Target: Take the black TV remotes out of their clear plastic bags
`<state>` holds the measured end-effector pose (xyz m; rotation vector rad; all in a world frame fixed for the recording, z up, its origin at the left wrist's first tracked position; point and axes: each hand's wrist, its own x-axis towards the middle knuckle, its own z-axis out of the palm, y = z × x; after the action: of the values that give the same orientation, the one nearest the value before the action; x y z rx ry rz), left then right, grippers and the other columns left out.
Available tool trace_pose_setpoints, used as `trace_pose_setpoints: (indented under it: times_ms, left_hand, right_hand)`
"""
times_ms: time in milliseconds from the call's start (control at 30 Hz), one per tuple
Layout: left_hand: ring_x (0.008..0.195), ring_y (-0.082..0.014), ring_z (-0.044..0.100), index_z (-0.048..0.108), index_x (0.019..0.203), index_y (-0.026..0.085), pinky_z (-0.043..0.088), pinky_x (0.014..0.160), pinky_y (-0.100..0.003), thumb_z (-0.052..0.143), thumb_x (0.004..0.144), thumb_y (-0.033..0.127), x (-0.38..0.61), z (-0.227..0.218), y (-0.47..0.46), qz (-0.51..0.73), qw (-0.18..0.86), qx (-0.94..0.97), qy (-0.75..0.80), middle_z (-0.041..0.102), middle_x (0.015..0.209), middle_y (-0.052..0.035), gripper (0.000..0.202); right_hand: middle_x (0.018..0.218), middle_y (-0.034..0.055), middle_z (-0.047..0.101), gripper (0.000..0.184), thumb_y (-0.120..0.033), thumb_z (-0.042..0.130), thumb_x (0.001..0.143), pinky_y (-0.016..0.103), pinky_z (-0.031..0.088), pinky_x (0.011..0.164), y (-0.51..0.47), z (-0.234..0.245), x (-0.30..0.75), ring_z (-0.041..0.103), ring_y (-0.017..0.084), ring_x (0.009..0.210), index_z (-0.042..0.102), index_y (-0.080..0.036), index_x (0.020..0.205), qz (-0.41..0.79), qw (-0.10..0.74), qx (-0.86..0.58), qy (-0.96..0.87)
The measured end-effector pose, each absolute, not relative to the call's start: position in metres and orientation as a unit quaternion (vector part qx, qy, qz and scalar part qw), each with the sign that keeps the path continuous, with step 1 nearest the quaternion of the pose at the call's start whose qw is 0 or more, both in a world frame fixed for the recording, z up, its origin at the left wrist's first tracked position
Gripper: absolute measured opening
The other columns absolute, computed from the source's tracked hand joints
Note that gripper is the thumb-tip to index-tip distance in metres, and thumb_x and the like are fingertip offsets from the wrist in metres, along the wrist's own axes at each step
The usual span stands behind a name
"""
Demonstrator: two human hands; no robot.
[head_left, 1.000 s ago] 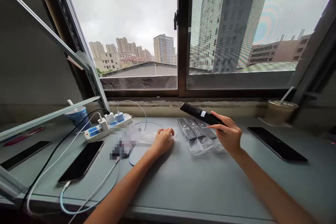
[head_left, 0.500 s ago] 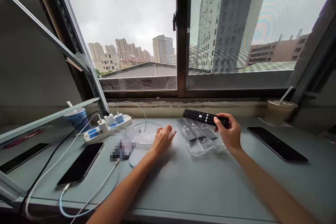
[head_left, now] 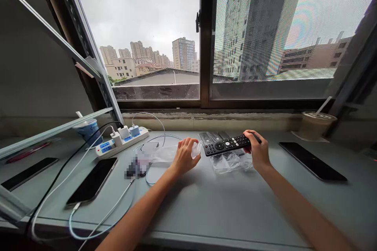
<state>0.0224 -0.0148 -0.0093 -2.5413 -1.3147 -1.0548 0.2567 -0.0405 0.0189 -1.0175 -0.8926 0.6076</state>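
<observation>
A black remote control [head_left: 225, 145] with white and dark buttons is gripped at its right end by my right hand [head_left: 257, 151]. It is held above the desk, its far end pointing left toward my other hand. My left hand [head_left: 184, 157] pinches a clear plastic bag [head_left: 165, 153], whose open end bulges out past the fingertips near the remote's tip. Under and behind the remote lie more remotes in clear plastic wrapping [head_left: 232, 162], partly covered by it.
On the left of the grey desk [head_left: 218, 211] are a phone [head_left: 92, 182] with a charging cable, a power strip [head_left: 137, 137], a blue cup [head_left: 88, 130] and another phone [head_left: 29, 172]. To the right lie a dark phone [head_left: 312, 160] and a drink cup [head_left: 315, 125].
The remote has tilted and come lower and left, its far end now near the bag's mouth. My left hand has turned, with the bag's end opened out more at its fingers.
</observation>
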Motion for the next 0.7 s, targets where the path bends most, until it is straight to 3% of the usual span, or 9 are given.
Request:
trace_pose_setpoints:
  times_ms: [233, 433, 700]
  left_hand:
    - [0.097, -0.0216, 0.045, 0.044, 0.109, 0.020, 0.031, 0.088, -0.035, 0.055, 0.064, 0.019, 0.026, -0.006, -0.021, -0.331, 0.047, -0.851, -0.405, 0.051, 0.100, -0.0060, 0.047]
    - [0.094, -0.0203, 0.048, 0.051, 0.096, 0.022, 0.029, 0.091, -0.037, 0.055, 0.067, 0.026, 0.027, -0.005, -0.023, -0.304, 0.064, -0.861, -0.402, 0.051, 0.095, -0.0053, 0.029]
    - [0.091, -0.0203, 0.050, 0.053, 0.087, 0.021, 0.027, 0.091, -0.040, 0.056, 0.065, 0.026, 0.027, -0.008, -0.022, -0.252, 0.069, -0.871, -0.415, 0.054, 0.095, -0.0046, 0.023]
  right_hand:
    - [0.042, -0.0062, 0.039, 0.023, -0.040, 0.061, 0.065, 0.021, 0.028, 0.027, -0.045, 0.021, 0.248, 0.038, 0.008, 0.030, 0.056, -0.018, 0.065, 0.284, 0.701, -0.502, -0.420]
    - [0.044, -0.0059, 0.042, 0.025, -0.043, 0.061, 0.067, 0.020, 0.032, 0.030, -0.048, 0.022, 0.246, 0.041, 0.008, 0.031, 0.057, -0.018, 0.067, 0.226, 0.680, -0.522, -0.462]
    - [0.045, -0.0052, 0.046, 0.026, -0.045, 0.056, 0.072, 0.020, 0.033, 0.036, -0.054, 0.020, 0.238, 0.045, 0.010, 0.036, 0.055, -0.019, 0.070, 0.213, 0.612, -0.526, -0.551]
